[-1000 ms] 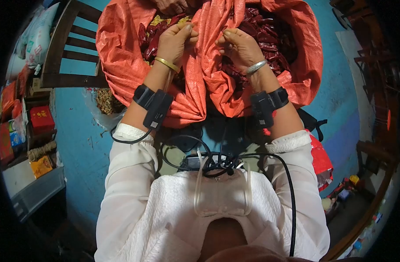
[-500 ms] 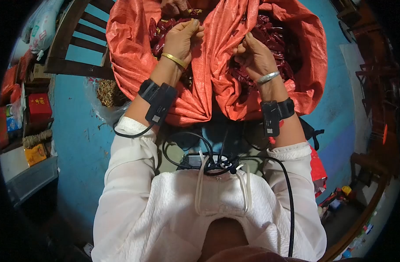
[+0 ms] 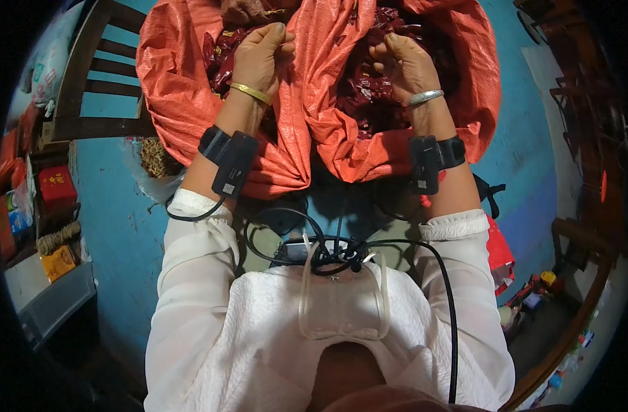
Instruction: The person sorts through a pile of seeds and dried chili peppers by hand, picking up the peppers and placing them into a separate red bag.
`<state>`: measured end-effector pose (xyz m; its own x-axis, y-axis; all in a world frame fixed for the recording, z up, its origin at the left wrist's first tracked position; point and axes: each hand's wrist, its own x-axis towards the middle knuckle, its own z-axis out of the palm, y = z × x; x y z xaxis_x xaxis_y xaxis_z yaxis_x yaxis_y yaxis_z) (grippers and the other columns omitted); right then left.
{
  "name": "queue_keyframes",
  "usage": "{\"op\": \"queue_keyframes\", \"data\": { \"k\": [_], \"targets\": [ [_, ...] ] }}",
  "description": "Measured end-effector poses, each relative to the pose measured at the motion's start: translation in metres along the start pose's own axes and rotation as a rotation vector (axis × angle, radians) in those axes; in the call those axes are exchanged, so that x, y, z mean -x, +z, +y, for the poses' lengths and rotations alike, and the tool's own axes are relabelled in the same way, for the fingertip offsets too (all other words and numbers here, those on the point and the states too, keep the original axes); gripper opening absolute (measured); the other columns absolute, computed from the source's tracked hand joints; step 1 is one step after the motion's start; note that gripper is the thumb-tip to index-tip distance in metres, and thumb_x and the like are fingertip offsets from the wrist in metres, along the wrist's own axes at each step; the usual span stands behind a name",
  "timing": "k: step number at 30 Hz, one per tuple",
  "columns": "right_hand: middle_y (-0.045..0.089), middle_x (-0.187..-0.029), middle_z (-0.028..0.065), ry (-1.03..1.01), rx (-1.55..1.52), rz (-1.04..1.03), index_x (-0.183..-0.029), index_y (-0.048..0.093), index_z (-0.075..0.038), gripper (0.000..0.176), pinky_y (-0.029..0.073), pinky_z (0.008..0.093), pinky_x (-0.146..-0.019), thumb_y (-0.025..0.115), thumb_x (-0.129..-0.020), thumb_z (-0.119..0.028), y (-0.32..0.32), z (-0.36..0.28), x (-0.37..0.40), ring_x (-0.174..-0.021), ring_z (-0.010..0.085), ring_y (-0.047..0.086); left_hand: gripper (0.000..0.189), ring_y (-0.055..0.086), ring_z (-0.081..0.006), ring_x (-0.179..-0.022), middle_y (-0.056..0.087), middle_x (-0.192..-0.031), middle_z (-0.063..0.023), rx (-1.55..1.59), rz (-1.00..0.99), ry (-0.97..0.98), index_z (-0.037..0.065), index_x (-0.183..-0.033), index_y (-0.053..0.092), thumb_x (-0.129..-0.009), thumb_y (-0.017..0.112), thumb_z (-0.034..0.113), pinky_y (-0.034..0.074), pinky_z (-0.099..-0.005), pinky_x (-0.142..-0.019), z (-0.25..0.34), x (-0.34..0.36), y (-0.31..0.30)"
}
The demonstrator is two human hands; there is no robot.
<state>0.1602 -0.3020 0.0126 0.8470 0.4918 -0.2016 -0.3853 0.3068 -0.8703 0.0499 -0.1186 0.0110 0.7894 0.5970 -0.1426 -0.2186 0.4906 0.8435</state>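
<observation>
Clock face centred on your view, twelve straight ahead. Your left hand (image 3: 259, 62), between eleven and twelve: thumb laid along the curled index finger, wrist bent; cannot tell whether anything is pinched. Your right hand (image 3: 413, 69), at one: thumb raised near loosely curled fingers; contents, if any, cannot be told.

Left hand is over the mouth of the left orange sack (image 3: 180, 89), half past ten; right hand over the right orange sack (image 3: 475, 75), between one and two. Dark red chillies in both: left chillies (image 3: 221, 65) with yellowish bits among them, right chillies (image 3: 362, 86) glossy, heaped deep. The sacks' folded edges meet between your hands.

Another person's hand (image 3: 244, 9) at the left sack's far side, just beyond your left; its grip is cut off.

Gold-coloured bangle (image 3: 251, 93) on your left wrist, silver bangle (image 3: 425, 97) on your right. Black device strapped to each forearm; sleeves white.

Farther out: dark slatted chair back (image 3: 101, 128) at ten; clear plastic bag of brown stalks (image 3: 159, 159) between nine and ten; red box (image 3: 56, 189) at nine; red bag (image 3: 499, 257) between three and four. Floor blue.
</observation>
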Motion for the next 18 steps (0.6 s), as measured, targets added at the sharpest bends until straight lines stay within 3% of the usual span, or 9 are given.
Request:
{"op": "queue_keyframes", "data": {
  "k": [2, 4, 6, 8, 10, 12, 14, 16, 18],
  "targets": [
    [0.058, -0.065, 0.0062, -0.012, 0.005, -0.077, -0.071, 0.052, -0.005, 0.026, 0.046, 0.0269, -0.051, 0.052, -0.083, -0.028, -0.018, 0.002, -0.005, -0.058, 0.0171, 0.058, 0.017, 0.051, -0.0087, -0.055, 0.055, -0.068, -0.0025, -0.030, -0.020, -0.008, 0.004, -0.083, 0.053, -0.083, 0.054, 0.021, 0.044, -0.0183, -0.052, 0.001, 0.001, -0.002],
    [0.057, -0.064, 0.0048, 0.031, -0.100, -0.003, -0.072, 0.052, -0.005, 0.024, 0.046, 0.0271, -0.052, 0.053, -0.082, -0.027, -0.021, -0.003, -0.001, -0.059, 0.0161, 0.058, 0.017, 0.052, -0.0083, -0.057, 0.057, -0.071, -0.0026, 0.034, -0.143, -0.070, 0.004, -0.086, 0.054, -0.083, 0.054, 0.020, 0.044, -0.0179, -0.052, 0.002, 0.000, -0.008],
    [0.054, -0.060, 0.0030, 0.000, -0.010, 0.033, -0.070, 0.051, -0.005, 0.026, 0.046, 0.0272, -0.051, 0.054, -0.082, -0.029, -0.020, -0.003, 0.003, -0.058, 0.0153, 0.057, 0.020, 0.054, -0.0082, -0.059, 0.058, -0.074, -0.0036, 0.022, -0.165, -0.040, 0.003, -0.087, 0.054, -0.083, 0.053, 0.023, 0.044, -0.0176, -0.052, -0.004, -0.001, -0.006],
    [0.054, -0.061, 0.0036, -0.062, 0.106, 0.026, -0.071, 0.052, -0.005, 0.027, 0.046, 0.0274, -0.049, 0.054, -0.081, -0.030, -0.020, -0.002, 0.001, -0.057, 0.0155, 0.057, 0.024, 0.055, -0.0081, -0.060, 0.059, -0.075, -0.0057, -0.170, -0.144, 0.095, 0.001, -0.086, 0.054, -0.083, 0.054, 0.026, 0.044, -0.0170, -0.053, -0.007, 0.004, 0.007],
    [0.056, -0.064, 0.0044, -0.007, 0.101, 0.002, -0.074, 0.053, -0.005, 0.024, 0.046, 0.0267, -0.050, 0.055, -0.081, -0.027, -0.024, -0.001, 0.001, -0.058, 0.0145, 0.057, 0.033, 0.057, -0.0107, -0.063, 0.060, -0.076, -0.0074, -0.297, -0.183, 0.079, 0.000, -0.088, 0.055, -0.084, 0.051, 0.033, 0.046, -0.0202, -0.056, -0.010, 0.006, 0.007],
    [0.058, -0.067, 0.0051, 0.047, 0.095, -0.023, -0.076, 0.055, -0.005, 0.020, 0.045, 0.0261, -0.051, 0.056, -0.080, -0.025, -0.026, 0.005, -0.002, -0.060, 0.0135, 0.057, 0.040, 0.058, -0.0140, -0.063, 0.060, -0.075, -0.0082, -0.338, -0.361, -0.112, -0.001, -0.091, 0.056, -0.085, 0.046, 0.037, 0.048, -0.0246, -0.061, -0.014, 0.012, 0.011],
    [0.060, -0.072, 0.0058, 0.084, 0.320, 0.006, -0.079, 0.057, -0.004, 0.014, 0.044, 0.0238, -0.054, 0.055, -0.078, -0.018, -0.025, 0.024, -0.009, -0.062, 0.0118, 0.056, 0.041, 0.057, -0.0158, -0.071, 0.059, -0.082, -0.0097, -0.262, -0.441, -0.340, -0.003, -0.091, 0.056, -0.086, 0.045, 0.037, 0.047, -0.0257, -0.064, -0.029, 0.018, 0.019],
    [0.059, -0.066, 0.0052, 0.093, 0.503, -0.036, -0.071, 0.059, -0.002, 0.014, 0.042, 0.0235, -0.055, 0.056, -0.076, -0.015, -0.032, 0.043, -0.021, -0.061, 0.0120, 0.055, 0.034, 0.056, -0.0138, -0.077, 0.058, -0.087, -0.0077, -0.331, -0.421, -0.369, 0.000, -0.090, 0.057, -0.086, 0.045, 0.031, 0.046, -0.0247, -0.064, -0.048, 0.026, 0.024],
    [0.061, -0.066, 0.0091, -0.082, 0.969, -0.095, -0.076, 0.061, -0.002, 0.016, 0.044, 0.0283, -0.060, 0.056, -0.075, -0.018, -0.063, 0.086, -0.059, -0.062, 0.0189, 0.057, 0.027, 0.054, -0.0105, -0.075, 0.057, -0.088, -0.0044, -0.499, -0.519, -0.371, 0.002, -0.090, 0.057, -0.086, 0.046, 0.026, 0.045, -0.0225, -0.063, -0.068, 0.023, 0.013]
  ]
}}
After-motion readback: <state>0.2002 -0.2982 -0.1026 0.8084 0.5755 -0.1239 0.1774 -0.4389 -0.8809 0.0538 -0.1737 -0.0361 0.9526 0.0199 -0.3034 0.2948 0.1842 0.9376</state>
